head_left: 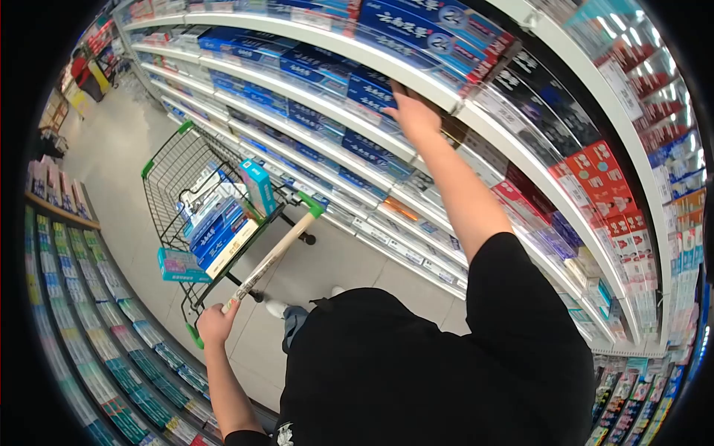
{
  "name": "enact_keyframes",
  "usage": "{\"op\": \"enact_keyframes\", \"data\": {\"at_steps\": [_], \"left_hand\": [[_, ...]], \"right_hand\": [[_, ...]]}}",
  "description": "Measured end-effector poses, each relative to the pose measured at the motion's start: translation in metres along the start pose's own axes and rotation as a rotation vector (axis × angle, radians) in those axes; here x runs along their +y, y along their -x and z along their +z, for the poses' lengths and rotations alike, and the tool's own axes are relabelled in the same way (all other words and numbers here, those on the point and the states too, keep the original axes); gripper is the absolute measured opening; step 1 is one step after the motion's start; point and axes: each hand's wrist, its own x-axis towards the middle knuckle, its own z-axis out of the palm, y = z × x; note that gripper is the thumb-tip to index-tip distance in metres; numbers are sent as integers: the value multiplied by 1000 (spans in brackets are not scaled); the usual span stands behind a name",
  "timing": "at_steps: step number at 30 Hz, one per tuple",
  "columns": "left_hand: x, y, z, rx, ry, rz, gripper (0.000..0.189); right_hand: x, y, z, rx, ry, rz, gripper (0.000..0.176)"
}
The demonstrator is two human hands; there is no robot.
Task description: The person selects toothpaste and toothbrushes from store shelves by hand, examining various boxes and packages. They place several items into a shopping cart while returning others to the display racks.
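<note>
My left hand [216, 324] is closed around the near end of the shopping cart handle [269, 255]. The wire cart [165, 204] has green corner pieces and holds several boxes, among them blue toothpaste boxes [217, 227]. A teal box [257, 186] stands at its right side, and another teal box [182, 265] is at the near left. On the right, my right hand [416, 117] reaches into a shelf beside blue toothpaste boxes [370, 93]. Its thumb is apart from its stretched fingers; the fingertips are partly hidden under the shelf edge above.
White shelf edges [416, 70] curve along my right, stacked with blue, black and red boxes [595, 175]. Another shelf row [111, 334] runs close by on the left. Grey tiled floor [123, 141] stretches ahead between them. A person [85, 74] is far off at the top left.
</note>
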Motion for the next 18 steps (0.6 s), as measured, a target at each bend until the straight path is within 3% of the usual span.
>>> {"op": "enact_keyframes", "data": {"at_steps": [4,7,8,10,11,13,15,18], "left_hand": [[13,16,1,-1,-16,-7,77],[16,20,20,18,-18,-4,77],[19,24,21,22,-15,-4,77],[29,33,24,40,-4,-10,76],[32,37,26,40,-4,-12,76],[39,46,29,41,-10,-12,76],[46,54,31,44,-3,-13,76],[60,67,32,27,-5,-18,77]], "right_hand": [[-2,11,-3,145,12,-1,95],[2,43,-33,161,-45,-29,94],[7,58,-48,53,-50,-22,88],[36,93,-32,346,9,-70,78],[51,109,-30,352,47,-2,72],[73,137,-41,86,77,232,73],[101,157,-21,242,164,186,69],[121,164,-3,281,120,131,66]]}}
